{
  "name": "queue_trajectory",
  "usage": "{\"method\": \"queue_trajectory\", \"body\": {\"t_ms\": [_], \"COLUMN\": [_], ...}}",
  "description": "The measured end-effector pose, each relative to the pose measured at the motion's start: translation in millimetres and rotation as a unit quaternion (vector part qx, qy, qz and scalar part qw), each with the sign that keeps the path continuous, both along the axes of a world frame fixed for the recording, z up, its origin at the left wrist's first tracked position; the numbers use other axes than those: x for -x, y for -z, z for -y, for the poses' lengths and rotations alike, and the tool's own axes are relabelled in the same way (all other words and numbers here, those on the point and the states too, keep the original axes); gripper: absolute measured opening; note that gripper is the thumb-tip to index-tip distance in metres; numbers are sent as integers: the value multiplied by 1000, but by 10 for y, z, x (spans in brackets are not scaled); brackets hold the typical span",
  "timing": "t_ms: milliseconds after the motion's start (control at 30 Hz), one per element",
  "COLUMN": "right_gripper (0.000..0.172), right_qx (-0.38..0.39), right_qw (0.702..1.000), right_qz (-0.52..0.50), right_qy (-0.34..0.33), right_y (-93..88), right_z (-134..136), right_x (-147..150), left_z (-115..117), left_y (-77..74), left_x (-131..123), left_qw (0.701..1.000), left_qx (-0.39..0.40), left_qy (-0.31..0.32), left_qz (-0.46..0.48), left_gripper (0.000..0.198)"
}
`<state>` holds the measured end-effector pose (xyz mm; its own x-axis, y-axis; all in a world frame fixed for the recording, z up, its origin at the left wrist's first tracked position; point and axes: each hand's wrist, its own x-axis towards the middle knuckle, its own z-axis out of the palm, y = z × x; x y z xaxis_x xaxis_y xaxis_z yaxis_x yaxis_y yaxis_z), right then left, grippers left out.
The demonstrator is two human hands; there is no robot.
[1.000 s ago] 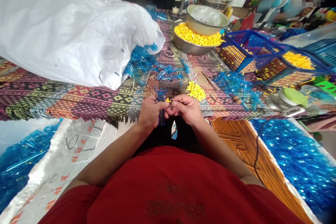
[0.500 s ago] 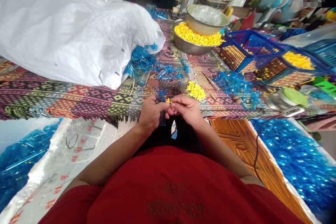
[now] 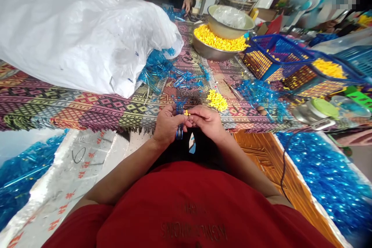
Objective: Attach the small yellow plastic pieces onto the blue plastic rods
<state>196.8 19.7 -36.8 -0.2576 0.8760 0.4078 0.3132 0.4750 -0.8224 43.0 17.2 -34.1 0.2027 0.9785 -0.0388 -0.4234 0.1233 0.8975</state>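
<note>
My left hand (image 3: pixel 167 123) is closed around a clear blue plastic part (image 3: pixel 179 132), which sticks out above and below the fingers at the table's near edge. Close against it, my right hand (image 3: pixel 207 119) pinches a small yellow plastic piece (image 3: pixel 186 112) between thumb and fingertips. The yellow piece sits right beside the blue part; whether the two are joined I cannot tell. Just beyond my right hand lies a small pile of yellow pieces (image 3: pixel 217 100). Loose blue parts (image 3: pixel 188 79) lie on the patterned cloth (image 3: pixel 122 109) ahead of my hands.
A big white sack (image 3: pixel 87 35) spills blue parts at left. Behind stands a metal basin (image 3: pixel 200 48) of yellow pieces, with a bowl (image 3: pixel 250 23) on top. Blue baskets (image 3: pixel 261 68) and a lidded container (image 3: pixel 324 108) stand right. A co-worker's hand (image 3: pixel 186 4) shows across the table.
My hands stay in nearly the same place, still holding the blue part and the yellow piece. Across the table, the co-worker's hand has come down to the blue parts there.
</note>
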Motion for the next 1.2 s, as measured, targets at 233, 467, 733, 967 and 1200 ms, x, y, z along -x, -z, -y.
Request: {"method": "queue_trajectory", "body": {"t_ms": [233,467,733,967,1200], "right_gripper": [16,23,22,25,14], "right_qx": [-79,-199,-215,-225,-147], "right_qw": [996,963,952,937,979], "right_qz": [37,182,218,266,143], "right_qy": [18,0,15,-24,-2], "right_y": [-1,47,-88,-82,-33], "right_z": [9,25,9,55,23], "right_x": [-29,-65,-126,-98,-39], "left_z": [25,35,70,23,2], "left_y": [-27,7,-19,-15,-28], "left_x": [-1,8,77,96,109], "left_qw": [1000,1000,997,996,999], "left_qx": [7,-10,28,35,9], "left_qy": [-8,-6,44,77,47], "left_qz": [-1,-12,-62,-3,-10], "left_gripper": [31,26,15,21,26]}}
